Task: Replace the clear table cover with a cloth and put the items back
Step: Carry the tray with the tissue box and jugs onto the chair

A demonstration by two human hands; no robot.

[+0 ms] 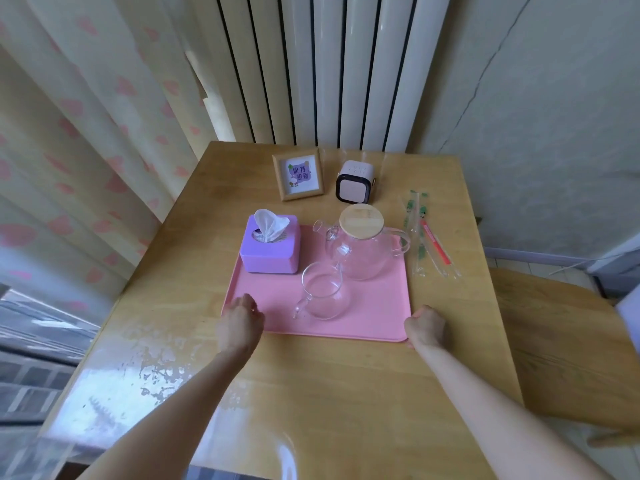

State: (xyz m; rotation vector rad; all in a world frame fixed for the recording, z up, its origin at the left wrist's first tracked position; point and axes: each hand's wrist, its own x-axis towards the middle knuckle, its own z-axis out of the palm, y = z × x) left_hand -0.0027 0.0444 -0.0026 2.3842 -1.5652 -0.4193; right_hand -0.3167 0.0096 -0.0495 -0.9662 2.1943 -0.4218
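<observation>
A pink tray [367, 317] sits on the wooden table under a clear plastic cover [145, 368]. On the tray stand a purple tissue box [270, 251], a glass teapot with a bamboo lid [362, 247] and a small glass pitcher [322, 294]. My right hand [425, 326] grips the tray's near right corner. At the near left corner my left hand [240, 322] rests on the rim, fingers curled over it. Behind the tray are a framed picture [298, 176], a small pink speaker [356, 183] and wrapped straws [427, 235].
The table stands against a white radiator [346, 71], with a curtain [79, 133] on the left and a wall on the right. A wooden stool [568, 348] sits to the right of the table.
</observation>
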